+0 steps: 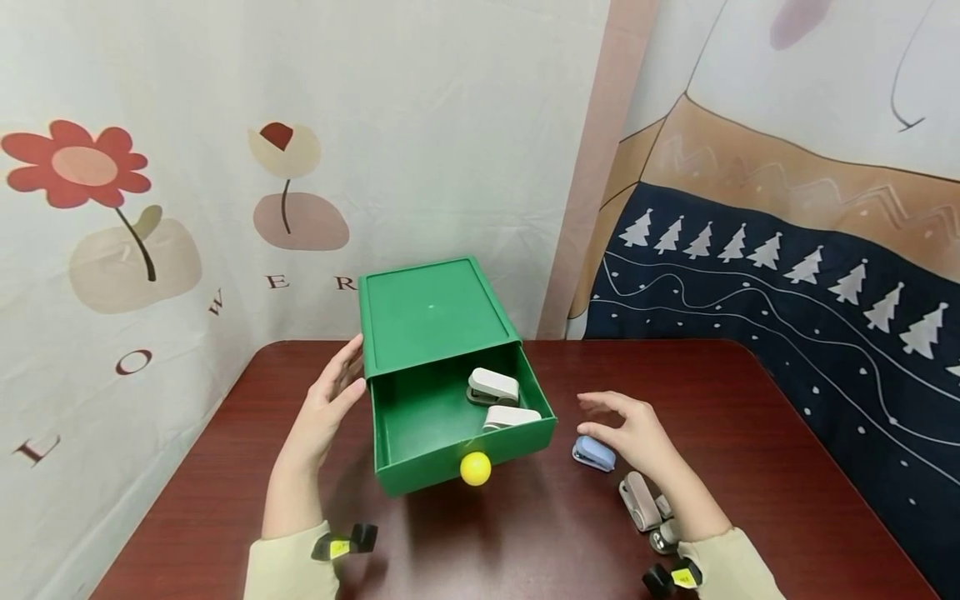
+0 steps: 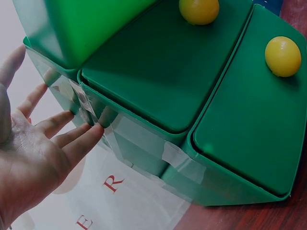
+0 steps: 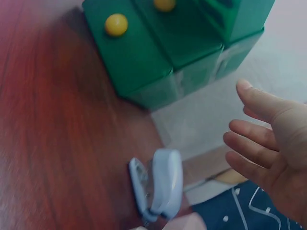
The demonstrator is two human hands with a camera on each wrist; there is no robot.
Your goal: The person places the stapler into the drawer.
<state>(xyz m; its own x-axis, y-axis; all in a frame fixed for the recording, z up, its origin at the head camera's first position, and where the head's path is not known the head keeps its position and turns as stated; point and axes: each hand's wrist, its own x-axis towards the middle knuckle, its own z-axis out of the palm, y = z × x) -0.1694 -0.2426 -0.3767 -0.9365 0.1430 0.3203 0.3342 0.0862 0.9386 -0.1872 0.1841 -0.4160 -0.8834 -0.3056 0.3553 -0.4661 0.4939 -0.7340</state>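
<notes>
So from my remote seat: there's a green drawer unit (image 1: 431,312) sitting at the far middle of a dark red table (image 1: 787,467), with its top drawer (image 1: 420,417) pulled out toward the near side. The drawer has a yellow knob (image 1: 476,468) on its front, and two pale staplers (image 1: 493,387) lie inside, at its right end. The wrist views show the lower drawers are closed, each with its own yellow knob.

The left hand (image 1: 330,404) is flat against the left side of the unit, fingers straight and a bit spread, tips touching the taped wall in the left wrist view. It's not gripping anything.

The right hand (image 1: 637,433) hovers over a blue stapler (image 1: 594,454) that lies on the table just right of the open drawer. Fingers are loose and apart, nothing pinched, and I can't tell if it actually touches the stapler.

Near the right wrist there's a beige stapler (image 1: 640,500) too.
</notes>
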